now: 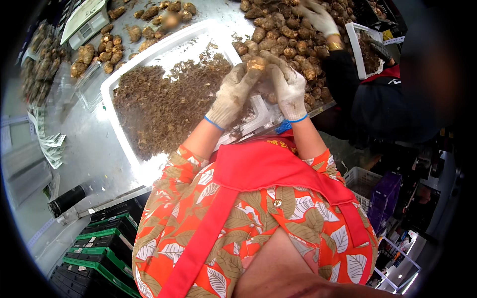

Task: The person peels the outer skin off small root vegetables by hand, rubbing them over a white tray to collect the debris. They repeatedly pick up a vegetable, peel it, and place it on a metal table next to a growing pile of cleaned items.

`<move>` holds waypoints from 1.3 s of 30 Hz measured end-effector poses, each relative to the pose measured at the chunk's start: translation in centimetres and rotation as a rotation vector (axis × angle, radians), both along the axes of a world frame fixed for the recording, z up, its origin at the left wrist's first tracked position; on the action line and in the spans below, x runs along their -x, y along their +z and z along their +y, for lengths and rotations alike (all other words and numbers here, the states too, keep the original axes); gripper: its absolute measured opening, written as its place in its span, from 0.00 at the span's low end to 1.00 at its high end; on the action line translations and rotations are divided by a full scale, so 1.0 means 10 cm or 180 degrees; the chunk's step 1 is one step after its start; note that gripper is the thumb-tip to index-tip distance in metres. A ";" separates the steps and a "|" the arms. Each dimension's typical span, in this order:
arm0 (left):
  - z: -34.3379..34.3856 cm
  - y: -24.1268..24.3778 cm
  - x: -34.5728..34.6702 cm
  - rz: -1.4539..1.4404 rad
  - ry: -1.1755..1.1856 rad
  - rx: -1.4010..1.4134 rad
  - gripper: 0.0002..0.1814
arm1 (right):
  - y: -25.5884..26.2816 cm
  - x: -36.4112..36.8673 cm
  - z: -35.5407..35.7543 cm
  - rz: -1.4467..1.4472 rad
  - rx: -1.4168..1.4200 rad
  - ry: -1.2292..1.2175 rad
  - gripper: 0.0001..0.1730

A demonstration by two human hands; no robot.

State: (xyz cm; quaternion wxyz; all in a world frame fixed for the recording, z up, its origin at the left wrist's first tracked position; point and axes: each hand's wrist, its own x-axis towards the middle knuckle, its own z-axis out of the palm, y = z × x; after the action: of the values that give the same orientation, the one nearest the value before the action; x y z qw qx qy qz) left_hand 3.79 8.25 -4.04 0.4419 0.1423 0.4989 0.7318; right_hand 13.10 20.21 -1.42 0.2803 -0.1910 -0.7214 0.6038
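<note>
My left hand [234,91], in a soiled white knit glove with a blue cuff edge, grips a small brown taro corm [256,63] between thumb and fingers. My right hand [287,83], gloved the same way, has its bent fingers against the corm's right side; its fingertips are partly hidden and blurred. Both hands are above the right side of a white plastic tray [130,59]. Brown fibrous peelings [164,104] cover much of the tray's floor. Beyond my hands lies a large heap of taro corms [283,33].
A scale [84,24] and loose corms [149,33] are at the back left. Clear plastic boxes [89,85], filled bags [41,63] and a label strip [52,143] lie left. A co-worker's gloved hand [320,18] reaches into the heap. Black-green crates [100,246] stand below the metal table [85,149].
</note>
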 end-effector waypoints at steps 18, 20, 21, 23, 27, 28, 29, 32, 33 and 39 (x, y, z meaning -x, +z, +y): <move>-0.02 -0.01 -0.08 -0.0741 0.0502 -0.0955 0.28 | 0.00 -0.03 0.17 -0.0187 0.0830 0.0487 0.11; -0.03 -0.07 -0.01 -0.1111 0.0552 -0.1300 0.29 | -0.02 -0.09 0.20 -0.0572 0.0647 0.0804 0.11; -0.05 -0.05 0.04 -0.0839 0.0585 -0.1058 0.30 | 0.08 -0.13 0.19 -0.1464 0.0006 0.1212 0.13; -0.06 0.09 0.13 -0.0338 0.0559 -0.0585 0.33 | -0.30 -0.25 0.30 -0.1779 -0.0700 0.1169 0.18; -0.10 0.05 0.13 0.0891 0.0556 -0.0163 0.34 | -0.11 -0.17 0.44 -0.1463 -0.0447 0.0504 0.17; -0.09 0.04 0.12 0.1130 0.0565 0.0022 0.35 | -0.01 -0.13 0.37 -0.0977 0.0065 0.0371 0.14; -0.08 0.04 0.10 0.1370 0.0575 0.0206 0.36 | 0.07 -0.07 0.25 -0.0484 0.0570 0.0236 0.12; -0.03 0.16 -0.02 0.1769 0.0607 0.0611 0.38 | 0.20 -0.01 0.04 -0.0101 0.0436 0.0304 0.12; -0.03 0.22 -0.05 0.1862 0.0638 0.0736 0.39 | 0.19 0.00 0.02 -0.0068 0.0118 0.0189 0.12; -0.03 0.19 -0.12 0.2367 0.0726 0.0636 0.37 | 0.12 0.04 0.07 0.0141 -0.1522 -0.0326 0.08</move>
State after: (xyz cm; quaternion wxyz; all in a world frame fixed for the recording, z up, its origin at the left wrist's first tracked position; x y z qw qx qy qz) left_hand 4.98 7.95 -2.11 0.1588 0.2974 0.7062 0.6226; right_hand 12.70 20.94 -0.26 0.3635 -0.1423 -0.8268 0.4049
